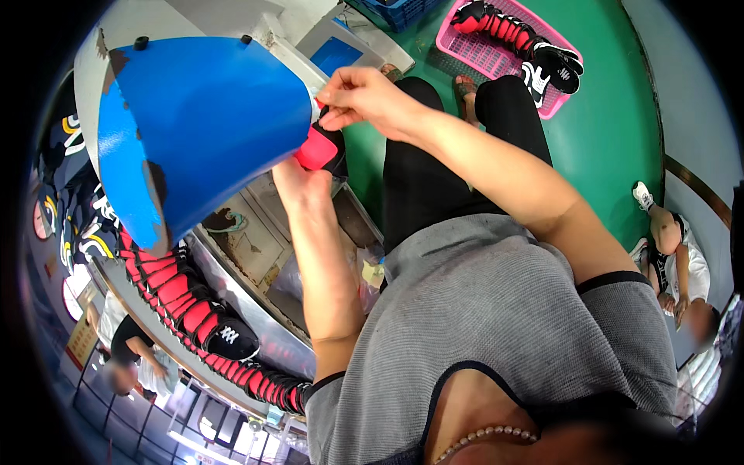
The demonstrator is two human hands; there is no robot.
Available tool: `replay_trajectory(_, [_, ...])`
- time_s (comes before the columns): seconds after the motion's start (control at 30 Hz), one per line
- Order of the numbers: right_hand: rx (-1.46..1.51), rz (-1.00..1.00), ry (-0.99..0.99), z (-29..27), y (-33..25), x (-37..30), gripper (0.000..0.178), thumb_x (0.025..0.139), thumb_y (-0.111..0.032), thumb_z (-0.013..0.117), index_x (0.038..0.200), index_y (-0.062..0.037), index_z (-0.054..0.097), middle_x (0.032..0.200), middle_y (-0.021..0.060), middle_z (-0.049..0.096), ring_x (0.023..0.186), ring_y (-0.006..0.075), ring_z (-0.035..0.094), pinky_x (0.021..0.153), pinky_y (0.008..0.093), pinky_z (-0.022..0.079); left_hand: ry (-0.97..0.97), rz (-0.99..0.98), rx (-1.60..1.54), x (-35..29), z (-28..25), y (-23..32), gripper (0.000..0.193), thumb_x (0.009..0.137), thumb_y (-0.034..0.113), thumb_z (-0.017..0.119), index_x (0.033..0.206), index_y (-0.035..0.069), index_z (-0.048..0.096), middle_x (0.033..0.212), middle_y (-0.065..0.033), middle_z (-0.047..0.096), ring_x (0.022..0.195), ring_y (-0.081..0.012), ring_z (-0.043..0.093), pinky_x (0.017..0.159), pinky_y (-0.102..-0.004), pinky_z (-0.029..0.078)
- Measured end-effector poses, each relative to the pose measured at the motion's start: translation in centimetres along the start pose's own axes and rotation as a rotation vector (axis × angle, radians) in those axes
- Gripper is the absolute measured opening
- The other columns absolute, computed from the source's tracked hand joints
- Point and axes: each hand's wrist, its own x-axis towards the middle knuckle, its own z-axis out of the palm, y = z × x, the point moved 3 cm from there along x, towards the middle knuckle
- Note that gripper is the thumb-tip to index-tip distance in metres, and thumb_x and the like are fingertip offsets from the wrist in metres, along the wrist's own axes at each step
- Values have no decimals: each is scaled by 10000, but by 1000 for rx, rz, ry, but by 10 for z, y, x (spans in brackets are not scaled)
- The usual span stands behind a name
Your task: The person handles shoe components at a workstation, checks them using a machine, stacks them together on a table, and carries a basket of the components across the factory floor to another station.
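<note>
A red-and-black shoe upper (316,149) shows at the right edge of a large blue machine cover (209,116). My left hand (301,180) grips this piece from below, and the cover hides most of its fingers. Just above, my right hand (350,99) is closed in a pinch beside the cover's edge, close to the upper. A small red and white bit shows at its fingertips, too little to name.
Strung red-and-black uppers (182,298) lie along the bench at left, near dark uppers (74,194). On the green floor (620,108) stands a pink basket (447,43) holding more uppers. A blue crate (399,14) is beyond. Other people sit at both sides.
</note>
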Motion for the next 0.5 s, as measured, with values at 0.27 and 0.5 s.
replay_trajectory(0.27, [-119,6,-33,-32,-9,-17,201,924,-221,557,959,-24,575,802,41,613,691,127,631,615,255,520,178,-101,-339,-33,25,-10,318,982,153,313,1188,-22,481,1190,-186,552,1117,-330,530,1007,-477,399])
replay_trajectory(0.5, [-79,78,97,-67,7,-49,164,925,-211,558,974,-54,562,822,33,609,683,112,605,611,241,498,126,-49,-320,-17,-7,-3,236,942,110,436,1112,-26,525,1109,-161,595,1035,-292,574,931,-426,467])
